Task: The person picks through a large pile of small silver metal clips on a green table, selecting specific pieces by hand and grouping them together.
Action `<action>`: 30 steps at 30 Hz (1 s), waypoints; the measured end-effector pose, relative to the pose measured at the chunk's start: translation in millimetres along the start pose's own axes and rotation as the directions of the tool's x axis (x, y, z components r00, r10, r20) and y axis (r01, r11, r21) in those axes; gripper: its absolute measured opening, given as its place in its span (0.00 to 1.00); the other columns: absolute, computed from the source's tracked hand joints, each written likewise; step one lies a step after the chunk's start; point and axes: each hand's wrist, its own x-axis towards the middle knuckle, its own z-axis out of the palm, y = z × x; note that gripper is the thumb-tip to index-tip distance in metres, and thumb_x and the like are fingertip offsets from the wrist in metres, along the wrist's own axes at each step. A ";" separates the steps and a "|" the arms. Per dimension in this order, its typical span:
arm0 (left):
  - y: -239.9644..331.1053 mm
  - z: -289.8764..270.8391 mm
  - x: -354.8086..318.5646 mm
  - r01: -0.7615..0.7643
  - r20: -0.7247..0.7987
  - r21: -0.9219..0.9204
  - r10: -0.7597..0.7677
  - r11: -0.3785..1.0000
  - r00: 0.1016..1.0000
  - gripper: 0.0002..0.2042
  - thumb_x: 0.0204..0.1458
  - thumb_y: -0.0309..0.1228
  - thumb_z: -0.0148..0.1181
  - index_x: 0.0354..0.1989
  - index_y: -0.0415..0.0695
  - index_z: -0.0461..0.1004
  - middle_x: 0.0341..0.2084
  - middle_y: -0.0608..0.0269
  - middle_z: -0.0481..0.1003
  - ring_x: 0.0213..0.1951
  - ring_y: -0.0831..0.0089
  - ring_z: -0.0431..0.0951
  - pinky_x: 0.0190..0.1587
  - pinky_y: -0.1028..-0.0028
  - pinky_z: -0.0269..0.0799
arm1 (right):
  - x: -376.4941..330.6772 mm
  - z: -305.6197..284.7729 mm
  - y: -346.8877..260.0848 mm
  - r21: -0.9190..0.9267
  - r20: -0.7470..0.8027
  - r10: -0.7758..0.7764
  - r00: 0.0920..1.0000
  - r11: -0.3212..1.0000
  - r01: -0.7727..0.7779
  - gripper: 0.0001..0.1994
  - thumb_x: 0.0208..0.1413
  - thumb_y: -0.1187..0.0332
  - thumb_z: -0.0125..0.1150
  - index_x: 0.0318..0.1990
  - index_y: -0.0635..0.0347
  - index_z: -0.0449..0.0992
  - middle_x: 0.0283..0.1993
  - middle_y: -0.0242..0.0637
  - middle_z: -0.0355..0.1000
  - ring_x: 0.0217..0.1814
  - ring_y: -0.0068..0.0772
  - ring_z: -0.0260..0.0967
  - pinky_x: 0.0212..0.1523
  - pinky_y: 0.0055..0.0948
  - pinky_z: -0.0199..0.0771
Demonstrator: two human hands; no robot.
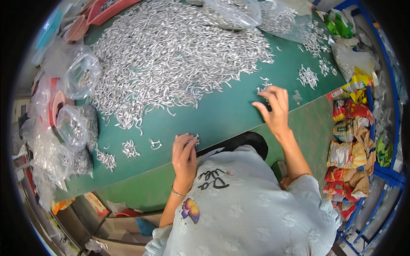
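Note:
A wide heap of small curved silvery metal pieces (pixel 171 55) covers much of the green tabletop (pixel 222 106). Near the table's front edge, my left hand (pixel 183 155) is closed, its fingers bent over a few of these metal pieces (pixel 197 139) that show beside the fingertips. What lies under the palm is hidden. Farther right, my right hand (pixel 277 109) hovers over the table with thumb and fingers apart. A few loose pieces (pixel 265 81) lie at its fingertips. To the left of my left hand sit a pair of pieces (pixel 155 144) and a small cluster (pixel 130 149).
Clear plastic bags of metal parts (pixel 77 126) line the left side. More filled bags (pixel 232 13) lie at the back. A pink tray (pixel 109 10) stands at far left. Small piles (pixel 308 77) rest at right, beside a blue rack (pixel 388 177) and stacked colourful packets (pixel 348 153).

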 end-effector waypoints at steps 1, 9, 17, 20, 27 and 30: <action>-0.4 0.4 1.6 -0.003 0.002 -0.009 0.003 1.000 1.000 0.13 0.46 0.11 0.58 0.39 0.37 0.78 0.40 0.56 0.76 0.49 0.57 0.76 0.62 0.53 0.64 | 8.3 7.4 -14.6 0.025 0.031 -0.043 0.999 0.999 0.042 0.17 0.42 0.64 0.73 0.41 0.57 0.77 0.44 0.37 0.69 0.49 0.46 0.66 0.49 0.41 0.64; -3.8 0.6 3.0 -0.001 0.032 -0.027 0.002 1.000 0.999 0.15 0.44 0.11 0.57 0.41 0.36 0.76 0.43 0.55 0.73 0.51 0.53 0.73 0.62 0.48 0.62 | 56.6 92.4 -85.4 0.018 0.174 -0.181 0.968 0.983 0.180 0.26 0.48 0.56 0.69 0.54 0.53 0.72 0.63 0.39 0.61 0.69 0.52 0.51 0.65 0.56 0.51; -2.2 -1.5 6.5 0.014 0.070 -0.036 -0.011 0.999 0.997 0.16 0.45 0.11 0.57 0.44 0.38 0.77 0.43 0.55 0.73 0.51 0.54 0.74 0.61 0.49 0.63 | 29.6 52.0 -39.1 0.109 0.396 -0.385 0.833 0.921 0.374 0.17 0.47 0.63 0.69 0.46 0.51 0.76 0.59 0.34 0.66 0.67 0.46 0.56 0.65 0.53 0.52; -3.3 -2.8 4.4 -0.012 0.086 -0.036 0.015 0.999 0.996 0.18 0.44 0.11 0.57 0.45 0.39 0.77 0.43 0.54 0.73 0.52 0.53 0.73 0.61 0.49 0.62 | 40.8 50.3 -28.1 0.136 0.257 -0.312 0.915 0.949 0.286 0.16 0.47 0.64 0.70 0.44 0.53 0.76 0.56 0.34 0.68 0.63 0.45 0.59 0.62 0.50 0.53; -3.8 -4.5 6.0 -0.025 0.114 -0.039 0.029 0.999 0.993 0.18 0.45 0.12 0.56 0.46 0.37 0.75 0.46 0.52 0.70 0.54 0.50 0.71 0.63 0.48 0.61 | 34.2 55.9 -65.2 0.097 0.302 -0.224 0.926 0.974 0.204 0.10 0.45 0.68 0.69 0.36 0.56 0.77 0.54 0.37 0.67 0.60 0.45 0.60 0.58 0.46 0.53; -3.0 -4.2 5.8 -0.020 0.100 -0.039 0.024 0.999 0.995 0.18 0.45 0.12 0.57 0.46 0.37 0.76 0.46 0.52 0.71 0.54 0.50 0.71 0.63 0.47 0.61 | 27.7 45.4 -66.9 0.077 0.249 -0.251 0.935 0.968 0.240 0.09 0.45 0.68 0.69 0.33 0.56 0.76 0.53 0.36 0.67 0.59 0.43 0.60 0.56 0.46 0.54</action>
